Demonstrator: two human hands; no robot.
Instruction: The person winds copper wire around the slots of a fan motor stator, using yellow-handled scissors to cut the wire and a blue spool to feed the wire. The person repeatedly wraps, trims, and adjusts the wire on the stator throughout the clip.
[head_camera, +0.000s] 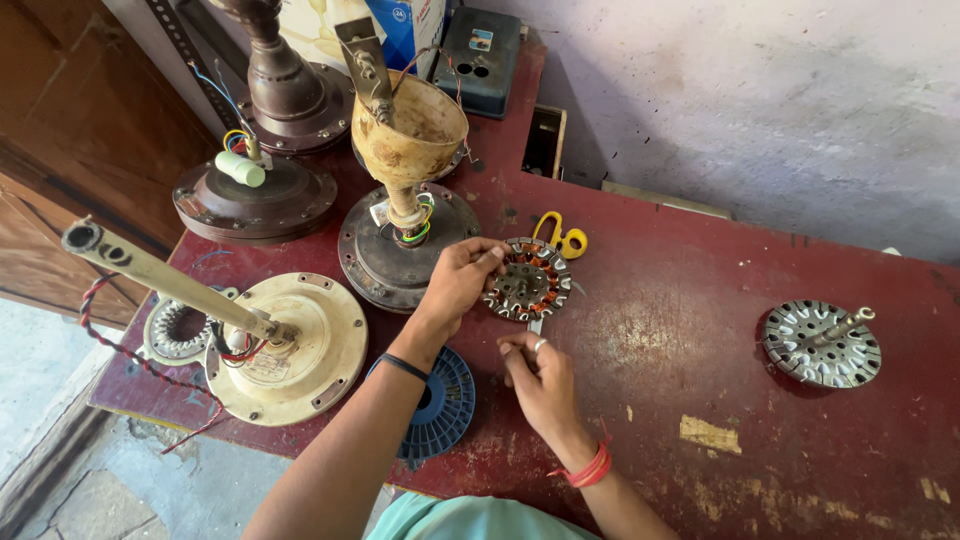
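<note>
Copper-wound stator (527, 280) sits mid-surface (700, 300); left hand (458, 283) pinches its rim, right hand (540, 380) pinches something thin just near it. Risk: a slip nicks windings, or stator skids into scissors (562, 236).

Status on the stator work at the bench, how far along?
Done: the stator is out of its fan and lies on the red table, and a finned rotor sits apart at the right. In hand: the left hand steadies the stator's rim; the right hand pinches something thin just below it, too small to tell. Left: several fan motors stand assembled at the left, none rejoined with this stator.
</note>
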